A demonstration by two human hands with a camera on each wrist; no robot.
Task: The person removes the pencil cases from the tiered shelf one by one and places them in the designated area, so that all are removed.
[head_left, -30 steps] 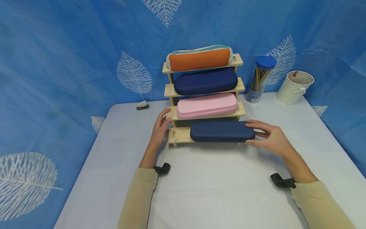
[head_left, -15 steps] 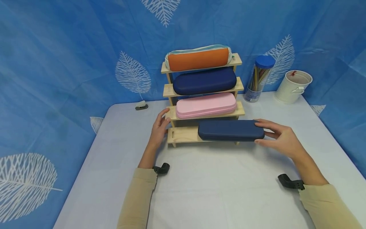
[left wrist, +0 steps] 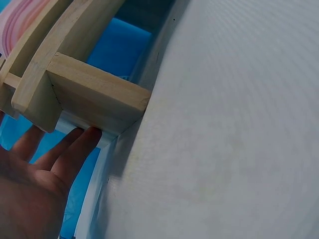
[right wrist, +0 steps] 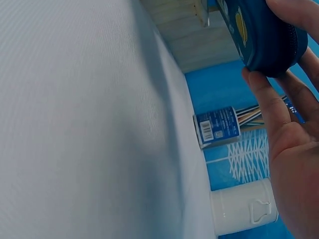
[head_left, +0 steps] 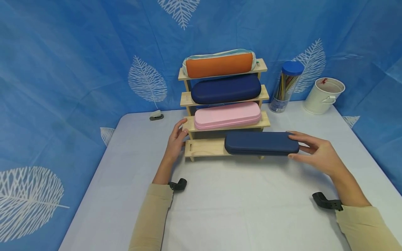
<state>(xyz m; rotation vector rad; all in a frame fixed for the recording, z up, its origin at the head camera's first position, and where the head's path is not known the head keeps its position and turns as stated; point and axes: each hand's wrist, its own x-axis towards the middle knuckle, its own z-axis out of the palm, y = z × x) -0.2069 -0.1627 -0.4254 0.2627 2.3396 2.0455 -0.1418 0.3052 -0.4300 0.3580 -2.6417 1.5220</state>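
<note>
My right hand [head_left: 317,151] grips the right end of a dark blue zip pencil case [head_left: 260,143], thumb at the front and fingers over the back edge. The case overlaps the lowest step of a wooden tiered rack [head_left: 204,148], its right part sticking out beyond the step. In the right wrist view, a yellow print shows on the underside of the pencil case [right wrist: 271,37]. At the rack's left end, my left hand [head_left: 176,141] touches the wood with extended fingers. The left wrist view shows those fingertips [left wrist: 92,132] against the side board of the rack [left wrist: 99,94].
Higher steps carry a pink case [head_left: 227,115], a navy case [head_left: 226,89] and an orange pouch [head_left: 220,65]. Right of the rack stand a blue-lidded jar of pencils [head_left: 285,85] and a white metal bucket [head_left: 321,97]. A small stapler [head_left: 156,115] lies at the back left.
My right hand has moved to the right with the dark blue pencil case, uncovering more of the lowest step. The left hand has stayed at the rack's left end.
</note>
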